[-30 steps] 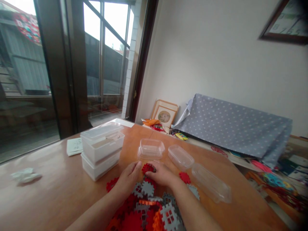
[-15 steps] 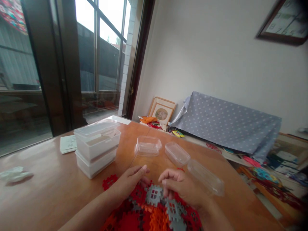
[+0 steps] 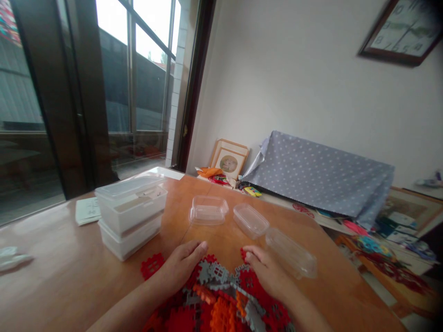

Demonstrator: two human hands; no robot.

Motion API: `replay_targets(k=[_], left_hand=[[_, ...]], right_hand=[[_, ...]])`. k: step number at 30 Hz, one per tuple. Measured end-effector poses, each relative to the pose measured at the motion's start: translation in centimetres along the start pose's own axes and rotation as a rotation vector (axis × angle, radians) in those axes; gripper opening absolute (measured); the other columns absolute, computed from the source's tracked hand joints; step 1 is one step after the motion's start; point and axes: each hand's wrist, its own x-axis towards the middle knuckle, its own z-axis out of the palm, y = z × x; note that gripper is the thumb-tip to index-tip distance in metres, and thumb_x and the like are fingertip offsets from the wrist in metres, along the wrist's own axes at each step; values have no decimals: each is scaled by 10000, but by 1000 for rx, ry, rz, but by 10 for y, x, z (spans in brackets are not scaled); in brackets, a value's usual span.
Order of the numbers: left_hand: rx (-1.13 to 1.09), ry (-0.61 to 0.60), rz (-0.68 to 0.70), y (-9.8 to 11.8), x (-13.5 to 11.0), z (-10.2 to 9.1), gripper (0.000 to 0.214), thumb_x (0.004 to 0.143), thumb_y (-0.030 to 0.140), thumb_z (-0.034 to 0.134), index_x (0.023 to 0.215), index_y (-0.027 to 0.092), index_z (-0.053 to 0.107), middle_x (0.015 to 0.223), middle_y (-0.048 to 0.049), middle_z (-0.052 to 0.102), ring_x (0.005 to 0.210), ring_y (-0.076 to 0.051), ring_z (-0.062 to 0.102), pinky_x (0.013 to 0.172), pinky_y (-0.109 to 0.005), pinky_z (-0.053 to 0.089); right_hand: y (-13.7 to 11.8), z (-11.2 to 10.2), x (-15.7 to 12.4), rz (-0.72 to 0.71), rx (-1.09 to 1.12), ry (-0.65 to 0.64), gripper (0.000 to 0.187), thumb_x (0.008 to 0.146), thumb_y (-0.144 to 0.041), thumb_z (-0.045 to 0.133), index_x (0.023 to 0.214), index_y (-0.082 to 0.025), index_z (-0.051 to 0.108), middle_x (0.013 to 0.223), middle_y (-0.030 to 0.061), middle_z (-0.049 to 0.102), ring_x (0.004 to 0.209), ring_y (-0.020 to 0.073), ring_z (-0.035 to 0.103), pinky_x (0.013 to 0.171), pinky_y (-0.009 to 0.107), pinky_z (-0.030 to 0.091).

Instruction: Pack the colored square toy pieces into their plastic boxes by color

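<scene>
A pile of interlocking plastic building pieces in red, grey and orange lies on the table at the bottom of the view. My left hand (image 3: 185, 263) rests against the pile's left side, thumb stretched out and the other fingers partly hidden. On the opposite side my right hand (image 3: 262, 266) is loosely curved with its fingertips by a red piece (image 3: 243, 254). Between the hands are a grey window-shaped piece (image 3: 218, 272) and several orange pieces (image 3: 223, 313). Another red piece (image 3: 152, 266) lies left of my left wrist. Neither hand visibly grips a piece.
Two stacked clear boxes (image 3: 133, 214) stand at the left, beside some paper cards (image 3: 85, 211). Beyond my hands are a clear tub (image 3: 208, 210) and two more clear containers (image 3: 251, 220) (image 3: 292, 251). A crumpled wrapper (image 3: 14, 259) lies at the far left.
My hands have moved apart. The grey and orange pieces between them have shifted and tilted, and the red piece by my right fingertips shows more. The camera view has turned slightly right.
</scene>
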Motion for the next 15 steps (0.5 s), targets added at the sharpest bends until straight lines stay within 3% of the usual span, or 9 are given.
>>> replay_targets(k=[4, 8, 11, 15], left_hand=[[-12, 54, -15, -3, 2, 2, 545, 917, 673, 470, 852, 182, 697, 823, -29, 694, 832, -231, 622, 785, -313, 496], [-52, 27, -27, -5, 1, 2, 535, 917, 666, 487, 883, 185, 718, 854, -30, 719, 859, -242, 640, 818, -326, 503], [-99, -3, -34, -6, 0, 2, 532, 912, 667, 504, 916, 185, 729, 906, -36, 745, 899, -254, 657, 840, -338, 509], [-140, 27, -68, -9, 3, 2, 569, 909, 688, 505, 968, 170, 734, 1000, -81, 767, 989, -282, 677, 911, -377, 505]], right_hand=[[5, -9, -1, 66, -2, 100, 528, 991, -515, 379, 1271, -182, 677, 1257, 133, 719, 1180, 276, 654, 1042, 416, 464], [-11, -2, -19, 102, 30, -54, 590, 975, -585, 444, 1366, -185, 629, 1389, 147, 647, 1289, 296, 601, 1111, 456, 426], [-35, 1, -38, 48, 106, -130, 610, 955, -613, 507, 1433, -239, 572, 1468, 113, 590, 1349, 284, 557, 1135, 456, 422], [-57, -4, -57, -68, -1, -6, 559, 963, -581, 532, 1410, -252, 593, 1441, 121, 609, 1345, 294, 559, 1126, 484, 449]])
